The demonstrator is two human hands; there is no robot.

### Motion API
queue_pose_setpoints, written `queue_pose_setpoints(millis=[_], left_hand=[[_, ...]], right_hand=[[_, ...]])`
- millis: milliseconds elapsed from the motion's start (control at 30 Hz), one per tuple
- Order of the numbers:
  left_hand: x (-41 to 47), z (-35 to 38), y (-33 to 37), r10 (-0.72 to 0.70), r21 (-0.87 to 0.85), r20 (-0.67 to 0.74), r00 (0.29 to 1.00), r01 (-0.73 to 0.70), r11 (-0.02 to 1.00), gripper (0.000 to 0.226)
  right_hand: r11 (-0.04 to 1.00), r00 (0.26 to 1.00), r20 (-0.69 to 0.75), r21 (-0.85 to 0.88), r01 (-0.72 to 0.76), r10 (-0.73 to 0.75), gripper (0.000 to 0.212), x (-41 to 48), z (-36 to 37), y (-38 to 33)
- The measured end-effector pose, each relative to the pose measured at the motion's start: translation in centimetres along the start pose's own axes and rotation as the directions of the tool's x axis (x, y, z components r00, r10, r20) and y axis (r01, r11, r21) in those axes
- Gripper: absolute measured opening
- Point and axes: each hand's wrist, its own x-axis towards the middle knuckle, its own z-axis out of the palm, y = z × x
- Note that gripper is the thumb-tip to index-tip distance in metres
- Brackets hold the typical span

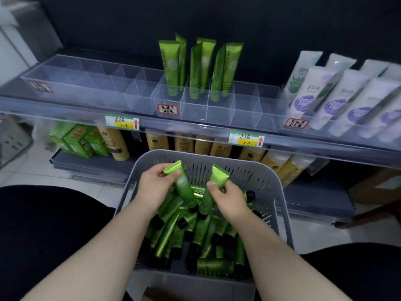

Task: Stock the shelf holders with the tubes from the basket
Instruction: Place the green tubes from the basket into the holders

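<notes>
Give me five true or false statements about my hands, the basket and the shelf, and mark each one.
1. The left hand holds a green tube. True.
2. The right hand is empty. False: it holds a second tube.
3. The basket is empty. False: many loose tubes lie in it.
4. The middle holder has standing tubes in it. True.
5. The tubes at the shelf's right end are green. False: these are white tubes with purple marks.
</notes>
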Motion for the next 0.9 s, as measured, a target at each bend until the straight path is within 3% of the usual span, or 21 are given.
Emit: queue_pose_setpoints(millis=[100,267,367,467,567,667,800,900], left_hand=[[-0.6,-0.1,1.1,0.055,0.028,0.042,0.998,-0.057,0.998,0.016],[-1.4,0.0,3.7,0.180,0.099,0.071,0.981,-0.187,0.977,0.016],[-1.6,0.3,6.2,0.283,0.105,0.056,0.957,-0.288,0.952,0.021],[-1.7,0.6,9.0,0.351,0.084,0.028,0.936,-0.352,0.932,0.022],[-1.4,1.3,12.1,0.405,0.070,0.037,0.913,-0.407,0.911,0.023],[-0.8,2.2,15.0,0.470,0.054,0.022,0.882,-0.471,0.881,0.025],[0.0,3.8,18.2,0.576,0.087,0.015,0.817,-0.575,0.814,0.025],[0.7,4.9,19.5,0.622,0.131,0.016,0.782,-0.619,0.774,0.026]], right_hand=[[0.993,0.993,-0.016,-0.041,0.115,-0.115,0.012,-0.3,-1.5,-1.5],[0.918,0.958,0.074,-0.275,0.285,-0.275,0.037,0.3,-4.6,-5.0],[0.831,0.937,0.182,-0.433,0.350,-0.300,0.031,0.9,-7.2,-8.3],[0.769,0.908,0.217,-0.484,0.418,-0.358,0.030,1.1,-10.5,-12.3],[0.746,0.865,0.120,-0.458,0.484,-0.488,0.012,1.2,-14.4,-16.2],[0.754,0.803,-0.042,-0.375,0.539,-0.595,0.017,2.1,-17.4,-19.2],[0.774,0.734,-0.255,-0.292,0.562,-0.630,0.007,4.4,-20.0,-20.6],[0.760,0.698,-0.311,-0.350,0.547,-0.645,0.012,6.7,-20.3,-20.6]])
